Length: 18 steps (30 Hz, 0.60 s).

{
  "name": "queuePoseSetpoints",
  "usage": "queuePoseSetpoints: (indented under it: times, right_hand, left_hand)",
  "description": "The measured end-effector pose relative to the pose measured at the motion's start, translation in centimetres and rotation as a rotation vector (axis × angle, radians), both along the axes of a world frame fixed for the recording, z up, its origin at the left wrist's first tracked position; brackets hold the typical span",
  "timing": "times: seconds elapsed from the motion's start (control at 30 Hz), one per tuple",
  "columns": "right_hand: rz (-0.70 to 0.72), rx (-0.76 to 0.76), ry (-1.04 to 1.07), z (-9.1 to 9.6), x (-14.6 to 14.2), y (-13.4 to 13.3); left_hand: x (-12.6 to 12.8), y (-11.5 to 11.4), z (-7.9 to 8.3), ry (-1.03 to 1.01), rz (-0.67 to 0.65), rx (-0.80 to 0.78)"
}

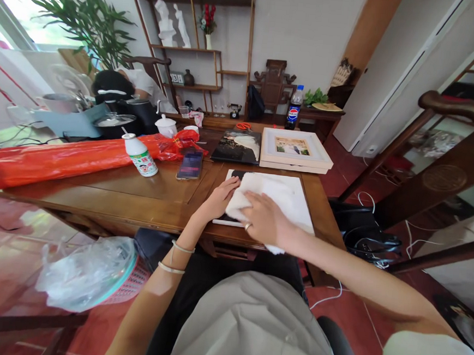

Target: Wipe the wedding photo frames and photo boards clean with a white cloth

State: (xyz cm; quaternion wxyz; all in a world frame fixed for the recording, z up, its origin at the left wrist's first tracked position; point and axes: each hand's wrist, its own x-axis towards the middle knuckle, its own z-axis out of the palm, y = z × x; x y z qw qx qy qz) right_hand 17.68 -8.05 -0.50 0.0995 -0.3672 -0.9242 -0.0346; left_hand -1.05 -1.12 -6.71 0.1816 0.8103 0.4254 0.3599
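Observation:
A flat white picture frame (290, 201) lies on the wooden table (137, 191) right in front of me. My right hand (264, 219) presses a white cloth (246, 197) onto the frame's near left part, fingers curled over the cloth. My left hand (218, 198) rests flat at the frame's left edge, fingers stretched out and touching the cloth's side. A ring shows on my right hand and two bracelets circle my left wrist.
Further back lie a dark photo (238, 146) and a white framed picture (294, 149). A phone (190, 164), a white bottle (140, 155), a long red plastic bag (58, 160), a cola bottle (294, 107) and kettles stand on the table. A bin with a plastic bag (94, 273) sits at my left. A person bends at the back left.

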Motion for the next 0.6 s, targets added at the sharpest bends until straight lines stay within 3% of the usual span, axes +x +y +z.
queuePoseSetpoints:
  times: [0.17, 0.33, 0.47, 0.6]
  right_hand:
    - [-0.042, -0.049, 0.049, 0.9, 1.5, 6.6]
    - [-0.007, -0.108, 0.117, 0.9, -1.1, 11.3]
    - [0.099, -0.106, 0.138, 1.0, -3.5, 13.1]
    - [0.065, -0.154, 0.127, 1.2, -2.5, 12.6]
  left_hand:
    - [0.4, -0.3, 0.3, 0.022, 0.051, -0.007]
    - [0.4, -0.3, 0.3, 0.044, 0.078, 0.01]
    - [0.4, -0.2, 0.2, 0.045, 0.081, 0.043]
    - [0.4, -0.2, 0.1, 0.031, 0.084, 0.027]
